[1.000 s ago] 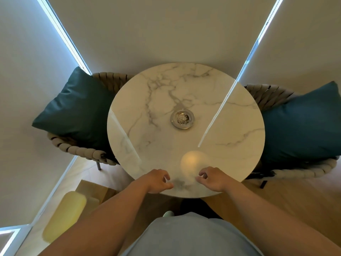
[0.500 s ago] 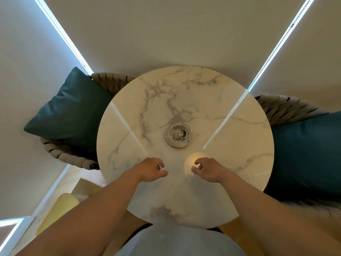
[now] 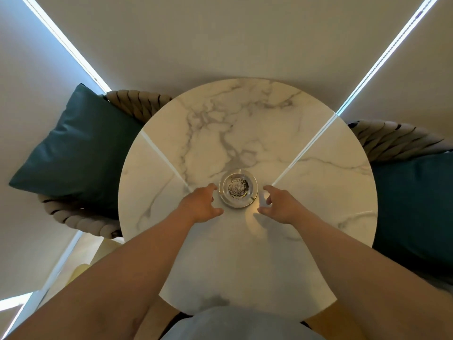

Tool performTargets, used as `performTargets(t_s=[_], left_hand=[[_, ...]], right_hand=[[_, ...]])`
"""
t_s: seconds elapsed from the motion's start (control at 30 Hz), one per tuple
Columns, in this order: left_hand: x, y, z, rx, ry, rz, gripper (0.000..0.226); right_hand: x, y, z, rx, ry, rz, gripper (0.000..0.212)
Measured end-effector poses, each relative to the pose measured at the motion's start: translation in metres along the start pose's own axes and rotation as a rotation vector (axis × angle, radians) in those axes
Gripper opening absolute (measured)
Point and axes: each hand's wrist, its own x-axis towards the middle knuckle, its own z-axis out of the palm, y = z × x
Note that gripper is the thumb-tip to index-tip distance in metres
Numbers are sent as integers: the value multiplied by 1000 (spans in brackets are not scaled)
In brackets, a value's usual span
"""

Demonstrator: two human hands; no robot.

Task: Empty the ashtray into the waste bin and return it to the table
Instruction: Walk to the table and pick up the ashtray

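A round glass ashtray (image 3: pixel 238 188) with grey ash in its bowl sits near the middle of the round marble table (image 3: pixel 306 192). My left hand (image 3: pixel 202 203) is just left of the ashtray, fingers spread, fingertips close to its rim. On the other side, my right hand (image 3: pixel 278 204) is also spread, a small gap away from the rim. Neither hand holds anything. No waste bin is in view.
Woven chairs with dark teal cushions stand at the left (image 3: pixel 76 153) and right (image 3: pixel 414 207) of the table. A pale yellow object (image 3: pixel 81 269) lies on the floor at the lower left. Grey blinds hang behind the table.
Both hands have moved forward from the table's near edge to either side of the ashtray, and their fingers have spread apart. The view has shifted closer over the table.
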Motion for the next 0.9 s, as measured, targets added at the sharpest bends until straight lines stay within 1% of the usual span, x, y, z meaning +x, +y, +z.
performTargets(t_s=[0.1,0.17,0.4,0.47,0.57,0.67,0.9], left_hand=[[19,1,-5,66,40,7,92],[29,3,-6,69,55,4,100],[45,5,5,104,48,-5,115],[47,5,8,100,35,-2,115],[50,4,10,94,10,-11,114],[52,3,12,75,-1,-9,109],[55,7,13,35,26,-9,101]], right_hand=[[12,-2,-1,-6,7,8,84],[19,-3,-2,7,19,-2,87],[40,-12,-5,36,-10,-31,96],[45,-16,-5,33,-6,-53,95],[51,-20,-5,21,-14,-55,103],[54,-22,-4,14,-9,-63,102],[57,-24,0,21,-21,-74,103]])
